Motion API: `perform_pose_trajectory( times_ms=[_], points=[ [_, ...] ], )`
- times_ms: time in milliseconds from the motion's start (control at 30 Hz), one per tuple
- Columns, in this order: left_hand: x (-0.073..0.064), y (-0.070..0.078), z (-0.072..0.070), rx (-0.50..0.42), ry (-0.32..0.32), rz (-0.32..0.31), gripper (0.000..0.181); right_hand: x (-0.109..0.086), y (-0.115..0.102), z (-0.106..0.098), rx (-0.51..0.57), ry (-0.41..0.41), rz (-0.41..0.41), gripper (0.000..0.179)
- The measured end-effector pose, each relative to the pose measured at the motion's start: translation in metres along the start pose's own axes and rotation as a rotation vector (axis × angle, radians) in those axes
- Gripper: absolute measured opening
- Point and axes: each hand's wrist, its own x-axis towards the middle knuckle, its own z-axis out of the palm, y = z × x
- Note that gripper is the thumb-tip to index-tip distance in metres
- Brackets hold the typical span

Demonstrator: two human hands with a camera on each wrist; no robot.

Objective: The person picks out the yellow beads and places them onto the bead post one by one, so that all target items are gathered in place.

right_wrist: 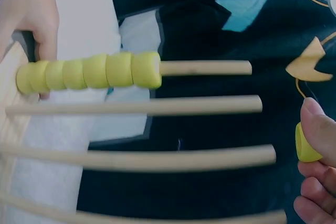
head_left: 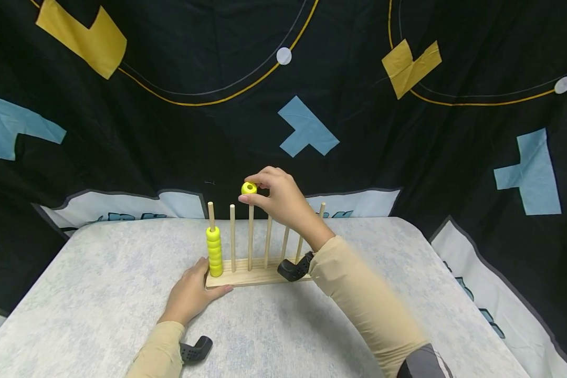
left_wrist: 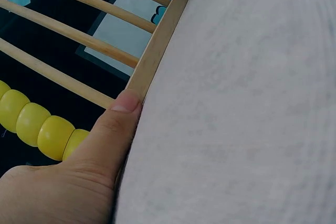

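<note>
Between thumb and fingers, my right hand [head_left: 276, 191] pinches a yellow bead [head_left: 249, 188], its hole showing. The bead is up near the top of the third peg from the left, apart from the peg tips in the right wrist view. A wooden peg rack [head_left: 255, 277] stands on the table with a row of upright pegs. Its leftmost peg carries a stack of several yellow beads [head_left: 214, 252], with bare wood above them. My left hand [head_left: 189, 294] grips the rack's left end, the thumb [left_wrist: 113, 124] along the front edge of the base; its other fingers are partly hidden.
The rack stands on a pale mottled tabletop [head_left: 123, 283]. A dark patterned cloth [head_left: 193, 147] hangs behind. Black wrist devices [head_left: 196, 350] sit on both arms, the right one overlapping the base in the head view. The other pegs [head_left: 232, 239] are bare.
</note>
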Motion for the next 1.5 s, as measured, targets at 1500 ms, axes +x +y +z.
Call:
perform_pose_trajectory(
  times_ms=[1500],
  points=[
    [-0.001,0.002,-0.004,0.005,-0.002,0.011,0.097,0.012,-0.035,0.048,-0.115,-0.137,-0.05,0.044]
  ],
)
